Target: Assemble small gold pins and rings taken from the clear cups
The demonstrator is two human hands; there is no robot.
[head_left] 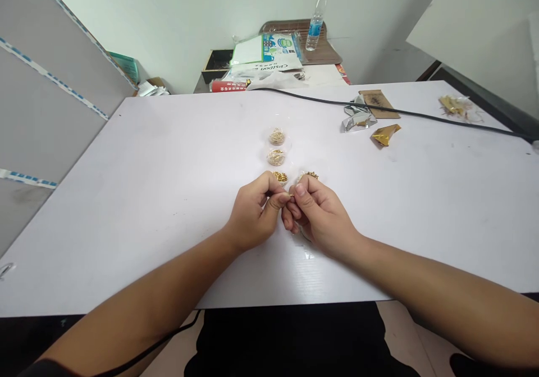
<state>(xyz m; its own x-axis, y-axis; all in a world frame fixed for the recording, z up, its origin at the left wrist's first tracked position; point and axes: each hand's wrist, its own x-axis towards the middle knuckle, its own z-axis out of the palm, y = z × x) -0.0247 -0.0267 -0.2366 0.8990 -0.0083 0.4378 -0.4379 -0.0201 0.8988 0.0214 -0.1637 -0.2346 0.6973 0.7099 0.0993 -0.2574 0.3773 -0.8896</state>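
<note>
Both hands meet above the white table (168, 197), thumbs and forefingers pinched almost tip to tip. My left hand (259, 211) and my right hand (322, 214) hold something tiny between them, too small to name. Just behind the left fingers, a clear dish of gold-coloured pieces (280, 177) is partly covered. Another small heap of gold pieces (312, 175) shows behind my right hand. Farther back, in a column, stand a dish with gold-toned pieces (276, 157) and a dish of pale, thin pieces (277, 136).
A black cable (311, 97) crosses the table's back. Silver wrappers (357, 120), a gold packet (385, 135), a brown card (380, 104) and a plastic bag (455, 106) lie at the back right. Beyond the table stands a water bottle (315, 26).
</note>
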